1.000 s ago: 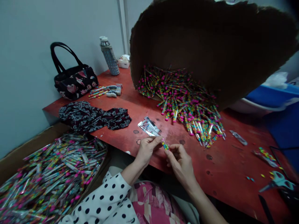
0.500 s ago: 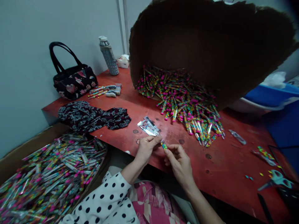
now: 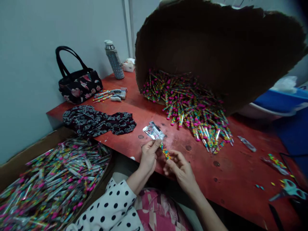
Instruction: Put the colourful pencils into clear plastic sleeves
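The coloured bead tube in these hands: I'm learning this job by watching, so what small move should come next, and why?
Probably ease the coloured bead tube toward the silver packet, I'd judge: the left hand pinches its upper end, which points at the packet, and the right hand steadies its lower end.

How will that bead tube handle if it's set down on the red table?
Probably apt to roll: the bead tube looks slim and round. It is likely stiff, since the similar tubes in the heap lie straight. On the red table it could roll.
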Action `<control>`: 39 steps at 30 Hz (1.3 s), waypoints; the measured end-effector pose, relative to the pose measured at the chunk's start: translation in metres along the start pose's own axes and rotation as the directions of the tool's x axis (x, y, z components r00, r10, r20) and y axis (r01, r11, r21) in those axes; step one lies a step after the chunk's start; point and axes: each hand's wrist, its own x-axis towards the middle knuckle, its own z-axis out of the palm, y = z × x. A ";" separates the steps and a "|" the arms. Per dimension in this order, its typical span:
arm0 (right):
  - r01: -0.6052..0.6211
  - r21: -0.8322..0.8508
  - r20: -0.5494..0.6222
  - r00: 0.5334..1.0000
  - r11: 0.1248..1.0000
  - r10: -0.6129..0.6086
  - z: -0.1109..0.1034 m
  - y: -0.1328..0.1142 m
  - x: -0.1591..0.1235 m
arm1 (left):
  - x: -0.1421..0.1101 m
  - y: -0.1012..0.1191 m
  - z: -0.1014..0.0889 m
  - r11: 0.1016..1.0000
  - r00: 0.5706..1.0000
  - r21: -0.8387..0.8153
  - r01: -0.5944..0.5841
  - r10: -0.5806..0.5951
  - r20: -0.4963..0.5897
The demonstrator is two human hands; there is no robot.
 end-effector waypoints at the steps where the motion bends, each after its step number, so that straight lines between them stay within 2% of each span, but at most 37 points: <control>1: -0.014 0.000 -0.003 1.000 1.000 0.014 0.000 0.003 -0.003 | 0.000 0.000 0.000 1.000 1.000 -0.016 -0.003 0.002 -0.019; 3: 0.003 -0.006 -0.058 0.998 1.000 -0.004 0.000 0.006 -0.005 | -0.005 -0.003 0.002 1.000 0.999 0.009 0.028 -0.028 0.018; 5: 0.046 -0.007 -0.106 0.993 0.999 -0.047 0.002 0.005 -0.004 | -0.012 -0.009 0.004 0.996 0.991 0.042 0.083 -0.087 0.104; 8: 0.053 0.000 -0.090 0.995 0.999 -0.053 0.005 -0.001 0.002 | -0.021 -0.016 0.005 0.992 0.979 0.037 0.119 -0.123 0.162; 16: 0.006 -0.011 -0.048 0.999 1.000 -0.007 0.010 -0.002 0.003 | -0.020 -0.012 0.005 0.993 0.989 0.029 0.119 -0.121 0.088; 18: 0.002 -0.081 0.008 1.000 0.997 -0.002 0.005 -0.004 0.004 | -0.023 0.002 0.000 0.997 0.997 0.007 0.075 -0.075 0.014; 20: 0.075 -0.270 0.063 0.996 0.960 -0.060 -0.008 -0.011 0.010 | -0.029 0.023 -0.014 0.998 0.992 -0.028 -0.048 0.044 -0.114; 21: 0.149 -0.408 0.085 0.989 0.901 -0.125 -0.017 -0.017 0.017 | -0.032 0.036 -0.024 0.988 0.974 -0.047 -0.149 0.138 -0.180; 22: 0.232 -0.563 0.103 0.972 0.793 -0.211 -0.028 -0.024 0.026 | -0.034 0.048 -0.035 0.971 0.949 -0.037 -0.236 0.222 -0.225; 24: 0.362 -0.823 0.184 0.899 0.438 -0.398 -0.052 -0.040 0.050 | -0.037 0.065 -0.058 0.902 0.855 0.031 -0.430 0.419 -0.305; 25: 0.372 -0.890 0.224 0.861 0.264 -0.457 -0.062 -0.047 0.065 | -0.037 0.069 -0.068 0.884 0.832 0.073 -0.462 0.460 -0.310; 26: 0.333 -0.938 0.252 0.849 0.099 -0.465 -0.071 -0.053 0.080 | -0.036 0.071 -0.074 0.879 0.828 0.130 -0.459 0.476 -0.296; 28: 0.241 -0.956 0.291 0.853 -0.167 -0.433 -0.083 -0.061 0.108 | -0.029 0.066 -0.075 0.841 0.845 0.339 -0.422 0.500 -0.189; 29: 0.222 -0.938 0.318 0.857 -0.267 -0.405 -0.086 -0.064 0.121 | -0.023 0.062 -0.071 0.772 0.853 0.483 -0.413 0.514 -0.092; 30: 0.229 -0.907 0.361 0.855 -0.353 -0.373 -0.087 -0.065 0.131 | -0.016 0.058 -0.063 0.655 0.850 0.625 -0.425 0.526 0.027; 31: 0.260 -0.870 0.414 0.845 -0.418 -0.337 -0.088 -0.066 0.140 | -0.008 0.054 -0.054 0.492 0.835 0.742 -0.454 0.525 0.163; 33: 0.377 -0.788 0.542 0.800 -0.486 -0.258 -0.089 -0.065 0.149 | 0.012 0.046 -0.034 0.167 0.778 0.835 -0.524 0.495 0.388; 34: 0.441 -0.755 0.597 0.768 -0.485 -0.231 -0.090 -0.064 0.151 | 0.023 0.042 -0.026 0.023 0.760 0.848 -0.529 0.458 0.461; 36: 0.549 -0.727 0.666 0.711 -0.413 -0.226 -0.090 -0.061 0.148 | 0.044 0.034 -0.014 -0.209 0.759 0.857 -0.472 0.398 0.515; 37: 0.579 -0.739 0.667 0.699 -0.344 -0.256 -0.090 -0.059 0.143 | 0.052 0.030 -0.011 -0.291 0.770 0.856 -0.428 0.378 0.514; 39: 0.575 -0.807 0.580 0.728 -0.135 -0.366 -0.086 -0.053 0.129 | 0.065 0.022 -0.010 -0.390 0.786 0.847 -0.361 0.361 0.502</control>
